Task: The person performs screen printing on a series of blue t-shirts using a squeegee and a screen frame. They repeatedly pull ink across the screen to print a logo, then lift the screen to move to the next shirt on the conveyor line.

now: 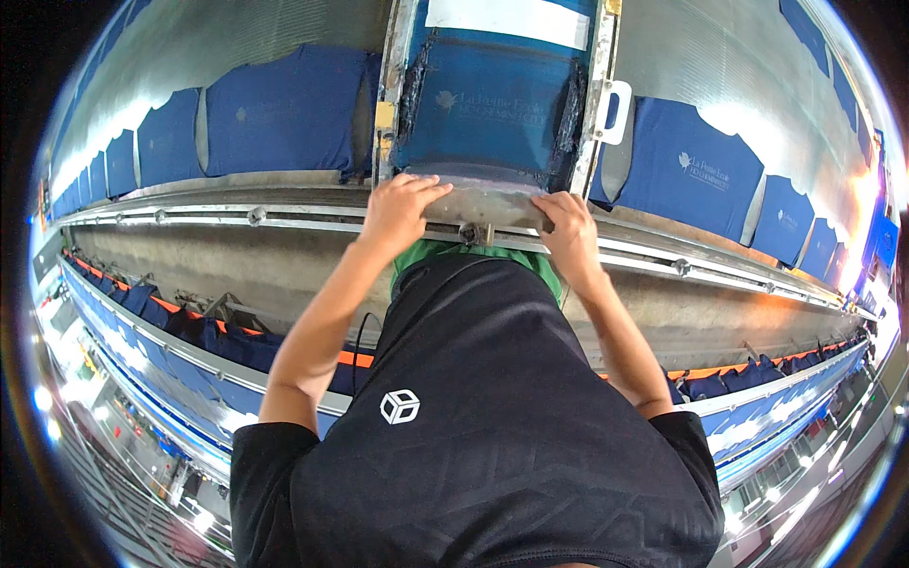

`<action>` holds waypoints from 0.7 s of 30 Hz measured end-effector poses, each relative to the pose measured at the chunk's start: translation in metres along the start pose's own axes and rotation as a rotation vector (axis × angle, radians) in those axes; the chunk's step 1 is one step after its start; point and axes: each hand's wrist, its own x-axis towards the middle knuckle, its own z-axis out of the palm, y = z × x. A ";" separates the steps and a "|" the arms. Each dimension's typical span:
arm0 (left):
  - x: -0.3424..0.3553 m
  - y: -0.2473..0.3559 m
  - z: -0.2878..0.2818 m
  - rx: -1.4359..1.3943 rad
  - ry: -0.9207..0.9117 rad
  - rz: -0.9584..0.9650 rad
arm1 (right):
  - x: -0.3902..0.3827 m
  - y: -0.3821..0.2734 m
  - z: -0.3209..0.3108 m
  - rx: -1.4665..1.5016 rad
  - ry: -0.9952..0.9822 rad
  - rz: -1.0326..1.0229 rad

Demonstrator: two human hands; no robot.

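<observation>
A screen printing frame [386, 142] with blue mesh [483, 133] lies over the long table right ahead of me. Dark smears run down both sides of the mesh, and a pale print shows faintly in its middle. My left hand [402, 213] grips the near left corner, its fingers curled over the edge. At the near right corner my right hand [570, 232] holds the same edge, thumb and fingers closed on it. A white loop handle [615, 112] sticks out from the frame's right side. Whatever lies under the frame is hidden.
Navy fabric pieces [696, 166] with pale prints lie in a row on the table to both sides. A metal rail [256, 217] with knobs runs along the table's near edge. Behind me stands another long table [218, 379] with dark cloth hanging along it.
</observation>
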 end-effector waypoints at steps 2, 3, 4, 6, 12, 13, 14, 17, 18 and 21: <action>0.024 0.009 -0.051 -0.042 -0.300 -0.151 | 0.018 0.006 -0.022 -0.008 -0.048 -0.070; 0.044 0.004 -0.065 -0.047 -0.246 -0.092 | 0.041 0.011 -0.033 -0.027 -0.125 0.009; 0.067 -0.012 -0.064 -0.018 -0.109 -0.003 | 0.071 0.004 -0.052 -0.044 -0.136 0.050; 0.134 -0.026 -0.085 0.008 -0.067 -0.022 | 0.142 0.019 -0.070 -0.257 -0.157 0.068; 0.215 -0.051 -0.085 0.183 0.174 0.019 | 0.208 0.055 -0.066 -0.261 0.106 0.014; 0.204 -0.038 -0.081 0.141 0.121 -0.003 | 0.194 0.062 -0.053 -0.202 0.112 0.034; 0.183 -0.025 -0.079 0.100 0.068 -0.036 | 0.169 0.059 -0.040 -0.177 0.139 0.039; 0.115 -0.032 -0.028 0.007 0.176 0.065 | 0.097 0.038 -0.011 -0.090 0.138 0.054; 0.103 -0.028 -0.025 0.026 0.143 0.056 | 0.081 0.034 -0.007 -0.099 0.164 -0.006; 0.113 -0.022 -0.052 -0.068 -0.061 -0.043 | 0.097 0.023 -0.028 -0.089 0.071 0.048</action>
